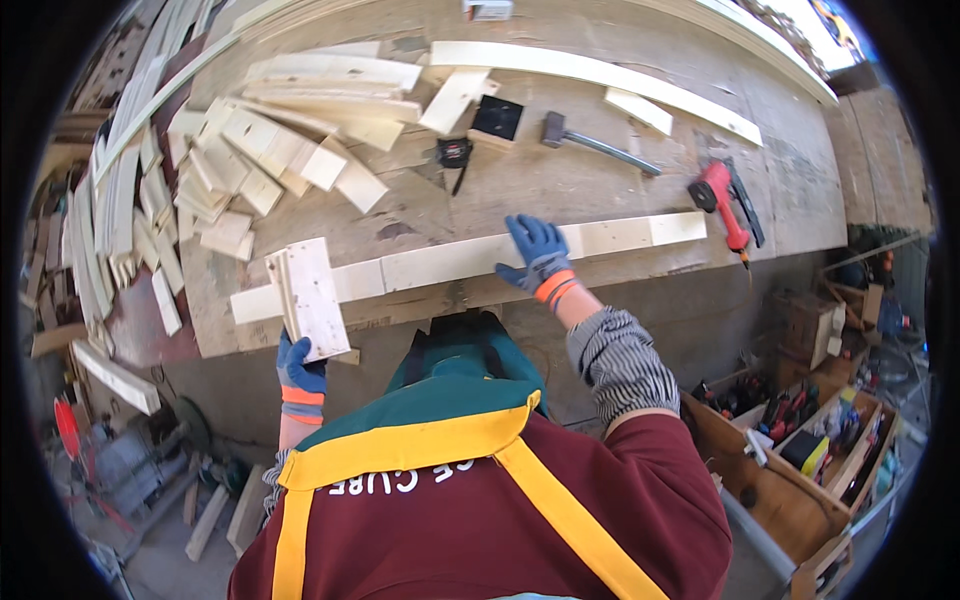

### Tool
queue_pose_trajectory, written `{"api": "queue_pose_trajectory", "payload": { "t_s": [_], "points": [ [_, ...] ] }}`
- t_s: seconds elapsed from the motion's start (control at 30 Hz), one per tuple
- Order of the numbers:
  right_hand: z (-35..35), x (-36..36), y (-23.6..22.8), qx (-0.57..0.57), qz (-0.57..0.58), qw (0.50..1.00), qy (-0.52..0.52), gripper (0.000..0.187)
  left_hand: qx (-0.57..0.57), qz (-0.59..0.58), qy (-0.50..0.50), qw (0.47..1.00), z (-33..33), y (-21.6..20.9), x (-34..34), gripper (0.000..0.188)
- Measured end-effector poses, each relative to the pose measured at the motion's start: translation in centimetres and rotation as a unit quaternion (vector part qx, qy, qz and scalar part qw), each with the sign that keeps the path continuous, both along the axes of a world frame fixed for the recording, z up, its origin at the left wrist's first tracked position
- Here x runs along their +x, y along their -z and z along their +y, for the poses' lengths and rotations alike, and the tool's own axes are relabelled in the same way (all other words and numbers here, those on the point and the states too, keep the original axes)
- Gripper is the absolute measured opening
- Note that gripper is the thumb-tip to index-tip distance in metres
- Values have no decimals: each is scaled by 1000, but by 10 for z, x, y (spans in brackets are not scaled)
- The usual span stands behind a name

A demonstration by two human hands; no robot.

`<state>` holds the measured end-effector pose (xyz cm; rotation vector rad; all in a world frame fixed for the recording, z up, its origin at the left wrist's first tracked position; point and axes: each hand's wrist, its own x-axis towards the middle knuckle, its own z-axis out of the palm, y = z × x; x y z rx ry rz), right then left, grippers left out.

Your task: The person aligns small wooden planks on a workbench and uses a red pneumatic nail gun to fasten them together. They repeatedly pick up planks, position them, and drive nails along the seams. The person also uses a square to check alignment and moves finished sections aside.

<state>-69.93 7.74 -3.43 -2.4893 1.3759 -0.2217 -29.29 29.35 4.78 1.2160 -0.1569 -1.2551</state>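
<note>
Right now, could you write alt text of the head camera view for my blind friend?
A person's blue-gloved left hand holds short pale boards at the near edge of a wooden table, while the gloved right hand touches a row of boards laid end to end. Beyond lie loose boards, a tape measure, a hammer and a red-and-black tool.

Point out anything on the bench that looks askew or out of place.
The heap of boards at the left of the bench looks jumbled, unlike the row under the right hand. The red gun also lies with its handle at the front edge, where it might get knocked.
</note>
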Motion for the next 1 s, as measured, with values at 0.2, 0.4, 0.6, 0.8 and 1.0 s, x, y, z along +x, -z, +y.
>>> {"api": "queue_pose_trajectory", "payload": {
  "t_s": [0.2, 0.4, 0.6, 0.8, 1.0],
  "points": [
    [73, 52, -58, 407, -468, 744, 247, 88, -8, -136, 192, 972, -69, 17, -106, 84],
    [58, 12, -54, 414, -577, 630, 312, 112, -45, -370, 380, 846, -126, 1, -250, 95],
    [19, -90, -49, 443, -558, 652, 260, 107, 15, -106, 328, 939, -153, 6, -344, 78],
    [-22, -173, -52, 363, -432, 819, 102, 106, 54, -86, 222, 970, -154, 45, -368, 59],
    [-95, -275, -29, 124, 62, 981, -139, 94, 69, -59, 57, 994, -142, 17, -349, 59]
  ]
}}
